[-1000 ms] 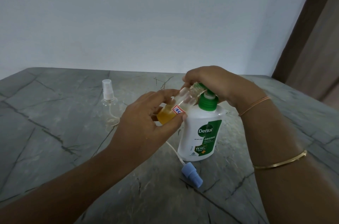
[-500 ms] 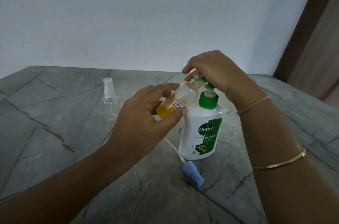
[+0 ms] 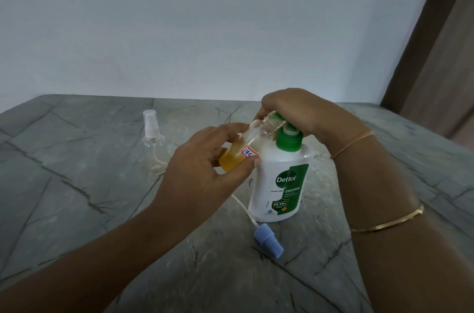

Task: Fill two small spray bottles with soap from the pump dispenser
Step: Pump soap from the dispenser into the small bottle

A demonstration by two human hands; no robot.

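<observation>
L hand grips a small bottle btwn thumb and fingers, tilted, its open neck up against the nozzle of the soap dispenser. Amber soap sits in the bottle's lower end (a red-edged sticker is on its side). R hand is curled over the dispenser's top from above. The dispenser stands upright on the grey table. A blue spray cap w/ tube lies just in front. A second spray bottle, clear and capped, stands well to the left. There is a gold bangle on the R forearm.
</observation>
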